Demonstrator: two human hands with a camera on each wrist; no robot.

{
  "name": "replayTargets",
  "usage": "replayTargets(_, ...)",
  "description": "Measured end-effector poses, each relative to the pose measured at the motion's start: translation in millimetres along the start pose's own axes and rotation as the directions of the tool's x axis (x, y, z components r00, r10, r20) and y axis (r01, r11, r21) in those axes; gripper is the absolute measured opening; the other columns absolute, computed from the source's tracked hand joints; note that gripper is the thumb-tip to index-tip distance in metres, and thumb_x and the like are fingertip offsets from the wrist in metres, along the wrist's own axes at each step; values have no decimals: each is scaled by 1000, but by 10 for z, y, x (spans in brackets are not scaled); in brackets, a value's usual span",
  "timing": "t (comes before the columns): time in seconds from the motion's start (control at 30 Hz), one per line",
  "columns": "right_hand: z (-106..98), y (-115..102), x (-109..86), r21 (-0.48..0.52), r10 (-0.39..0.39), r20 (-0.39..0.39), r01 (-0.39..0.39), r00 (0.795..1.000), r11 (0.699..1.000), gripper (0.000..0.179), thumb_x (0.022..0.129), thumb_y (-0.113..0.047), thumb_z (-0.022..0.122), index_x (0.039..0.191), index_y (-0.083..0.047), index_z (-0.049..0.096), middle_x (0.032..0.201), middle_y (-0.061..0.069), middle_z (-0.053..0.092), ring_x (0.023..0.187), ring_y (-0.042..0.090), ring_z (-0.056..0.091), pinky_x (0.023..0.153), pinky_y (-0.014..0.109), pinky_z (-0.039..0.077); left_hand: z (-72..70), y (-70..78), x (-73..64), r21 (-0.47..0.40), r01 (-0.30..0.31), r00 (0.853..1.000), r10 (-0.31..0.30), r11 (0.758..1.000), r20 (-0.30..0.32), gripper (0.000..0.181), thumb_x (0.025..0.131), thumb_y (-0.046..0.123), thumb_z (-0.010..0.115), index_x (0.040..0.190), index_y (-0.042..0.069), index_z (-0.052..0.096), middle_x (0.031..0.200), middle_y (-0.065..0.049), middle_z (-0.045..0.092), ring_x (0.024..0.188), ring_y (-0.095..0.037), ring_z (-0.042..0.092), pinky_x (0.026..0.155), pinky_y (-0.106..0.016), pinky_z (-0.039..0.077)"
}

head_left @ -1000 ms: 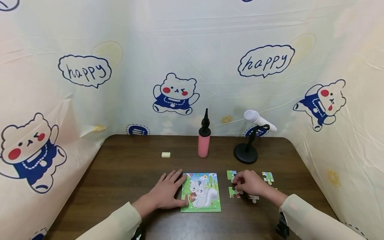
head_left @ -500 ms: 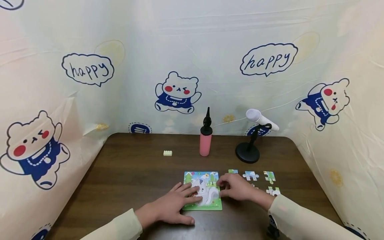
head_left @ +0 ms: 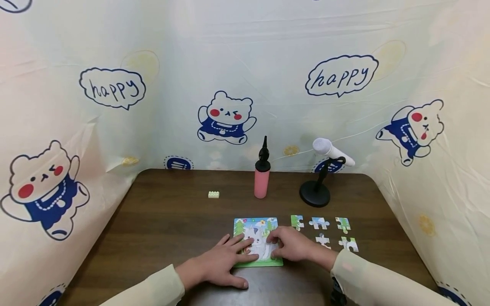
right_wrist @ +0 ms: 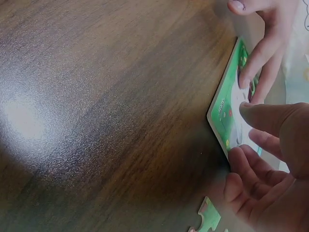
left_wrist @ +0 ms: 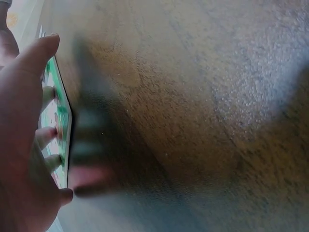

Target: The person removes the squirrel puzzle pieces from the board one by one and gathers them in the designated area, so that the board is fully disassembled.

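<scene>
In the head view a square jigsaw puzzle (head_left: 255, 223) with a squirrel picture lies on the table. My left hand (head_left: 218, 261) rests on its left part, fingers spread and straight, thumb off its front edge. The puzzle's green edge (left_wrist: 67, 121) shows under those fingers in the left wrist view. My right hand (head_left: 292, 244) is at the puzzle's right part, fingers bent, thumb and forefinger close over the picture. In the right wrist view the right fingertips (right_wrist: 236, 157) meet the puzzle's border; whether a small piece sits between them cannot be made out.
Several loose jigsaw pieces (head_left: 319, 222) lie right of the puzzle; one loose piece (right_wrist: 208, 216) shows below the right hand. Farther back stand a pink hand pump (head_left: 261, 185) and a white microphone (head_left: 333, 152) on a black stand (head_left: 314, 194). A cream toy brick (head_left: 213, 194) lies back left.
My right hand has moved left from the loose pieces to the puzzle's right part. The left hand has slid from the puzzle's left edge onto its picture and slightly nearer the front.
</scene>
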State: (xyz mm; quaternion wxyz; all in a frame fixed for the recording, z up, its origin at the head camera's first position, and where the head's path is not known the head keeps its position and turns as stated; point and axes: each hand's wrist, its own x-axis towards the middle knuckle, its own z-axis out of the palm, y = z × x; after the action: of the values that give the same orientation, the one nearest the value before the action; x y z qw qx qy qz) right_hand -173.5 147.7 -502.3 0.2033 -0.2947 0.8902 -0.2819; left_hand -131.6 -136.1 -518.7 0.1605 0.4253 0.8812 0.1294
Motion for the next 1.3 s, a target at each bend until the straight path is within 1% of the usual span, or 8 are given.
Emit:
replayTargets(0.13, -1, -12, -9, -8, 6, -4, -6, 1000, 1000, 27, 85, -19, 83, 110, -12, 74, 94, -2, 64, 76, 9, 55, 71, 25, 46, 8, 0, 1, 19, 7, 1000, -7, 1000, -7, 70, 93, 71, 57, 156, 45, 40, 170, -1, 28, 156, -38, 24, 113, -73, 26)
replayTargets(0.3, 23, -30, -22, -13, 3, -9, -3, 1000, 1000, 27, 84, -19, 84, 108, -13, 75, 91, -2, 64, 77, 13, 57, 71, 26, 46, 43, -22, -1, 64, -1, 1000, 1, 998, -13, 73, 91, 71, 60, 156, 46, 38, 169, -1, 28, 155, -38, 25, 112, -73, 29)
replayTargets(0.47, 59, -33, -27, -13, 1, -15, -1, 1000, 1000, 28, 83, -19, 86, 107, -13, 74, 91, -3, 63, 78, 12, 56, 71, 26, 46, 68, -30, 3, 59, -1, 1000, 1, 998, -8, 74, 90, 72, 60, 156, 47, 37, 170, -1, 28, 156, -38, 24, 113, -72, 28)
replayTargets(0.73, 96, -24, -11, 0, 30, -30, -30, 999, 1000, 33, 80, -12, 86, 110, -12, 73, 88, -2, 61, 77, 11, 54, 70, 26, 45, 47, -5, 7, 106, 0, 1000, 2, 994, -13, 75, 90, 72, 61, 156, 46, 39, 169, -2, 29, 155, -37, 27, 111, -71, 33)
replayTargets(0.9, 109, -15, -1, -6, 49, -48, -49, 998, 999, 34, 78, -9, 86, 109, -11, 73, 85, -2, 59, 74, 10, 51, 68, 26, 44, 34, 15, 10, 117, 11, 1000, -9, 993, -16, 75, 89, 71, 63, 156, 46, 40, 169, -1, 29, 155, -37, 28, 111, -70, 34)
replayTargets(1.13, 104, -24, 10, 4, 68, -49, -68, 996, 998, 33, 78, -11, 88, 108, -11, 74, 83, -1, 59, 72, 10, 50, 66, 27, 43, 47, 7, 14, 133, 12, 1000, -9, 991, -21, 76, 88, 72, 63, 155, 46, 40, 169, -1, 29, 154, -37, 28, 110, -69, 35)
replayTargets(1.2, 101, -24, 10, -4, 61, -55, -61, 997, 998, 32, 78, -12, 87, 108, -12, 74, 84, -2, 59, 74, 10, 50, 66, 27, 43, 49, -2, 17, 129, 12, 1000, -10, 992, -18, 76, 88, 72, 63, 155, 47, 40, 169, 0, 29, 155, -36, 28, 110, -70, 34)
replayTargets(1.3, 100, -20, 4, -4, 46, -76, -46, 996, 999, 27, 83, -14, 84, 108, -13, 76, 86, -4, 59, 76, 9, 51, 68, 26, 44, 46, -7, 17, 124, 11, 1000, -10, 992, -14, 76, 88, 73, 62, 156, 47, 39, 169, 0, 28, 155, -36, 27, 111, -70, 34)
